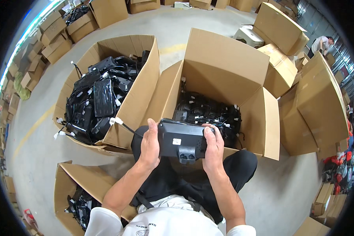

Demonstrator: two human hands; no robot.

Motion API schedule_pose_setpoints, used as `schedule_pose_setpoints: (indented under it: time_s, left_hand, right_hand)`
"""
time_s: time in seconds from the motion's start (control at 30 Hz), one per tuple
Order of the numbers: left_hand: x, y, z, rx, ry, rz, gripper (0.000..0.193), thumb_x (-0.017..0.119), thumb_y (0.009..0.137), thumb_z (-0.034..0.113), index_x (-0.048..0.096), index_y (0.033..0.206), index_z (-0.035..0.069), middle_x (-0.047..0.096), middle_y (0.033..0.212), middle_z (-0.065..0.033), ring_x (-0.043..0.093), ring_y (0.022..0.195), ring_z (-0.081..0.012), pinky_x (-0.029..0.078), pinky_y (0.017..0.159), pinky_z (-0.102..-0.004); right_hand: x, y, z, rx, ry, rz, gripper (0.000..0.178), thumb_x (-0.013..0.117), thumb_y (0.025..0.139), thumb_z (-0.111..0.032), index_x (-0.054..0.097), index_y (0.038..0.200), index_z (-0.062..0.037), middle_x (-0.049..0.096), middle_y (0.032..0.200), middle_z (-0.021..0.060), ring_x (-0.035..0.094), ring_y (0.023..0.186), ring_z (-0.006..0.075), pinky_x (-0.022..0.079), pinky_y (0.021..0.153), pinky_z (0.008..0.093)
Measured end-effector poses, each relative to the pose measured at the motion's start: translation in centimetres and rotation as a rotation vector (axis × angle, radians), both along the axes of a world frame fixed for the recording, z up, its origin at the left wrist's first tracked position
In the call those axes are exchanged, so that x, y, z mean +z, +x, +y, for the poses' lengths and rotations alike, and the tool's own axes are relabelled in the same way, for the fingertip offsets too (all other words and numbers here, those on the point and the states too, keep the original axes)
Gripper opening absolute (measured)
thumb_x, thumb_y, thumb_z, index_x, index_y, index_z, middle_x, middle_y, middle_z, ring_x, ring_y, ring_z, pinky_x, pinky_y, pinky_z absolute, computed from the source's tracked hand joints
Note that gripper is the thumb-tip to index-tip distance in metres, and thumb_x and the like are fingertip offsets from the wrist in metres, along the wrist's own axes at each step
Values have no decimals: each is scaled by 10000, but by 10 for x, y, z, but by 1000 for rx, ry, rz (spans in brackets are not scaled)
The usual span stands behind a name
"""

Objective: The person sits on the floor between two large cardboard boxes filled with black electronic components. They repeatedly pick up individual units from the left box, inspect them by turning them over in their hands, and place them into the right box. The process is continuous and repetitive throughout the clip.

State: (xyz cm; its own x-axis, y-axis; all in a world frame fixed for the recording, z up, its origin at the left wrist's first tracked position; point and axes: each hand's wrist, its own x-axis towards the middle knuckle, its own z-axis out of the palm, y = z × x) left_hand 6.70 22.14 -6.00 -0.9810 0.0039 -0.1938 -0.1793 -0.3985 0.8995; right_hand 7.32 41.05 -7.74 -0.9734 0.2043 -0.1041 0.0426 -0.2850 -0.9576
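Note:
Between my two hands is a black plastic device housing (167, 137), flat and boxy, with a small white label and a bracket with two round holes at its lower edge. My left hand (150, 145) grips its left end, thumb up along the side. On the right end, my right hand (213, 147) closes round the corner with the thumb on the near face. A black cable with a white connector (116, 120) sticks out to the left past my left hand. The housing is held above my lap, in front of an open carton (224, 55) partly filled with similar black units (208, 112).
Left of it, another carton (139, 106) is heaped with black wrapped units (104, 98) and loose connectors. A smaller carton (86, 177) with black parts sits at lower left. Tall cardboard boxes (318, 106) stand at right. Far off, a person (321, 45) bends over near boxes.

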Motion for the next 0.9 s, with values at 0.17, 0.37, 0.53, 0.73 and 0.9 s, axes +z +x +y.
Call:
schedule_pose_setpoints:
  time_s: [0.17,0.37,0.53,0.73,0.9]
  left_hand:
    - [7,10,-10,-131,-536,266,688,718,940,551,600,1245,-55,701,1119,-84,658,990,-144,531,922,-289]
    - [90,19,-2,-240,-388,418,664,895,786,141,543,1316,-48,693,1168,-125,669,1068,-178,537,965,-334]
    - [185,-8,36,-186,-304,773,705,923,728,222,598,1297,-39,712,1141,-140,707,1018,-212,572,926,-339]
    - [169,-84,51,-422,-198,1044,831,984,670,313,589,1308,-45,723,1133,-131,718,1002,-218,590,893,-323]
    - [120,-111,79,-306,-374,975,994,1015,606,316,513,1382,-48,710,1183,-146,700,1080,-218,572,957,-330]
  right_hand:
    - [4,10,3,-32,3,41,313,598,1046,-263,633,1212,-1,590,947,-15,499,858,64,426,771,224]
    - [63,24,34,146,265,275,735,890,817,-439,513,1286,-17,621,1075,64,585,980,136,511,861,296]
    - [174,0,63,-46,256,698,691,894,813,-432,554,1223,7,679,1019,68,658,895,137,561,784,281]
    - [200,-22,113,-71,721,804,821,799,853,-577,548,1326,45,680,1157,118,676,1040,186,561,898,314]
    - [155,-59,132,-147,791,689,1018,841,741,-685,516,1336,75,682,1154,135,676,1057,192,558,916,319]
